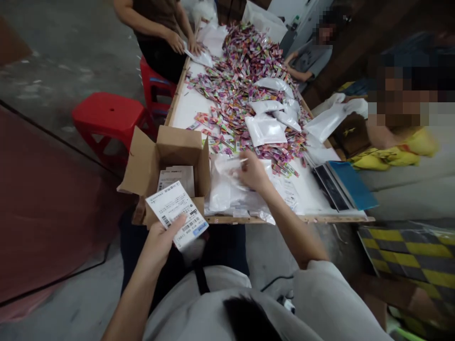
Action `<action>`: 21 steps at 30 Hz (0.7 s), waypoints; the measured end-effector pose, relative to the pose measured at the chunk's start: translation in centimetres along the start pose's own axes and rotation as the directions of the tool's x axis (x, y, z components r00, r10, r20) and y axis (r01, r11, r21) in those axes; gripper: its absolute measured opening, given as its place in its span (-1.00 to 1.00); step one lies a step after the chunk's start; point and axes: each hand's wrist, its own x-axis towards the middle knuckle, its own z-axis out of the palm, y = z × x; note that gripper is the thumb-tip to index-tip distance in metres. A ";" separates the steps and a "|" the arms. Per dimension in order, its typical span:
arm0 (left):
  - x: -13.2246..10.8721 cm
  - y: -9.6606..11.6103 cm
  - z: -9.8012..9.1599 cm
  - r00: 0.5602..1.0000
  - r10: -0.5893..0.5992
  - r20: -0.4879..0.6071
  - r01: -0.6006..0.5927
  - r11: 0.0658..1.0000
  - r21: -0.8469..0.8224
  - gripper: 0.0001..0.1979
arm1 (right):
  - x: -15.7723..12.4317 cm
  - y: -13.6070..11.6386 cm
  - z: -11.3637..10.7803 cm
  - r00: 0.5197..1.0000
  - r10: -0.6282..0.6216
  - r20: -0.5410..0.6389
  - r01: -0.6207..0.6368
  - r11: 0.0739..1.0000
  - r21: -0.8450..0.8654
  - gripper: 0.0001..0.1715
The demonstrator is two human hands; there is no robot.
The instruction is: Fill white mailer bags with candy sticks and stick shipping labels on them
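My left hand (165, 237) grips a stack of printed shipping labels (177, 208), tilted in front of an open cardboard box (179, 142). More labels (176, 177) lie inside that box. Over the white plastic mailer bags (220, 189) at the table's near edge is my right hand (254, 173), blurred, its fingers curled together. A pale, smeared shape shows at its fingertips; I cannot tell whether it is a label or part of a bag.
Many small colourful packets (245, 66) are heaped across the table (320, 194). Filled white bags (266, 130) lie on them. A blue folder-like panel (350, 184) stands at the right corner. Red stools (108, 111) are at the left. Several people work around the table.
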 end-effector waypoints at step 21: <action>-2.4 1.9 0.8 0.976 -0.169 -0.135 0.183 0.978 0.101 -0.58 | 12.8 15.5 1.9 0.939 0.269 0.214 -0.076 0.769 -0.634 -0.15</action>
